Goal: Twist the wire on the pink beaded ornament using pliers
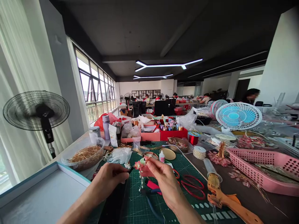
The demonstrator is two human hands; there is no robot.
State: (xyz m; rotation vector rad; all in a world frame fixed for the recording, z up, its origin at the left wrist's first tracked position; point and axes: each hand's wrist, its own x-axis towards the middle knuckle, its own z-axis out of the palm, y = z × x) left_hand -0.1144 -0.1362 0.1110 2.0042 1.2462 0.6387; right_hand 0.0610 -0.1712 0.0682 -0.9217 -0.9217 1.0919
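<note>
My left hand [109, 179] and right hand [161, 174] pinch a beaded hair ornament [140, 166]; I judge steady, gentle grip keeps dangling pearls untangled.

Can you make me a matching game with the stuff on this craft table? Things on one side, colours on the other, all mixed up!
Things:
1. basket
2. glue gun
3. cutting mat
4. scissors

Colours:
A. green
B. red
C. pink
D. orange

Pairs: 1-C, 2-D, 3-A, 4-B
</note>
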